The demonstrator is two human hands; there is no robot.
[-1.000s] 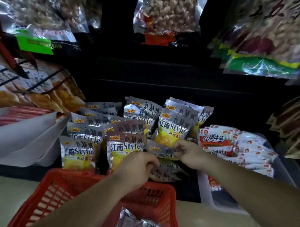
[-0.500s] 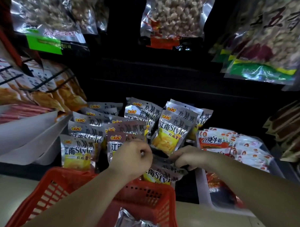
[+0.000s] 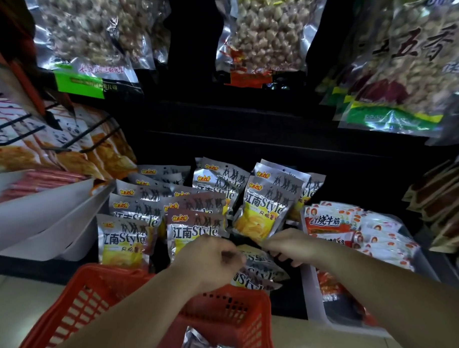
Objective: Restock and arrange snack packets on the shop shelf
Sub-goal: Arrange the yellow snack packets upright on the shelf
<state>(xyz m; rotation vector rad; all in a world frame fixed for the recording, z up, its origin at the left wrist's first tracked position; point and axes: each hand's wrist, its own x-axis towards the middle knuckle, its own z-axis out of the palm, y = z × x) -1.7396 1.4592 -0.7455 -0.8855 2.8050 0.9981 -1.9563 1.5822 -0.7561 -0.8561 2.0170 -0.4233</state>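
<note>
Your left hand (image 3: 210, 260) and right hand (image 3: 290, 247), fingers curled, both grip one silver snack packet (image 3: 257, 269) just above the red basket (image 3: 228, 312).

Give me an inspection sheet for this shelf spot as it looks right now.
Surface: dark bottom shelf, packed with standing packets.
Job's things: silver snack packets in rows; one held packet lying low in front; red basket holding more silver packs.
Clutter: white tray of red-and-white packets at right.
Hands: left hand and right hand both grip the held packet.
Cables: nothing seen.
Surroundings: nut bags hanging above; orange bags on wire hooks at left.
</note>
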